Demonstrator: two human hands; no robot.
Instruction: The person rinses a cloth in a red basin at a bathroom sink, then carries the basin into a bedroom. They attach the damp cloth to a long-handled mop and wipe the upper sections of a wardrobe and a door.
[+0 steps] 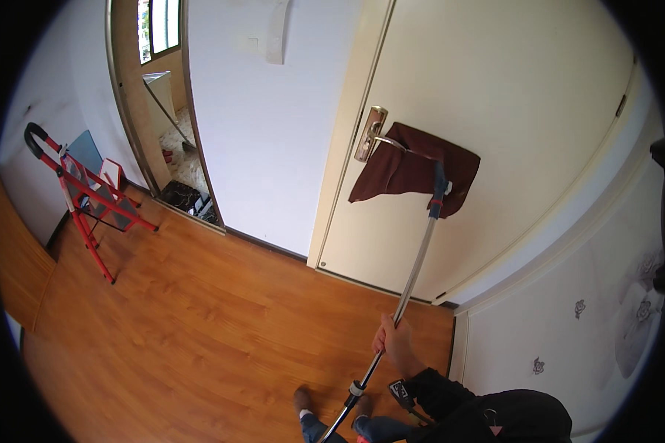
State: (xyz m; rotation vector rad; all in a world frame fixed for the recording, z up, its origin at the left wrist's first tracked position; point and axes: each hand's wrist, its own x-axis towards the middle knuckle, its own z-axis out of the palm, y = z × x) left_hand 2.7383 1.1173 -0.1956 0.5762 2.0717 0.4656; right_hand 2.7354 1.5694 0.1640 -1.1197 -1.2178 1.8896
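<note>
My right hand (394,339) is closed around the metal pole (415,271) of a flat mop. The pole rises from the bottom edge to a blue joint (437,194) at the mop head. A dark maroon cloth (421,160) covers the head and lies against the cream door (499,111), its left part hanging loose. The door's lever handle (387,140) overlaps the cloth's upper left part. A clamp collar (356,389) sits on the pole below my hand. My left hand is out of view.
A red folding step ladder (102,194) stands on the wood floor (199,310) at left. Behind it is a blue panel (86,153). An open doorway shows a long-handled broom (169,116). My feet (305,400) are near the bottom edge. A flower-patterned wall (548,321) runs along the right.
</note>
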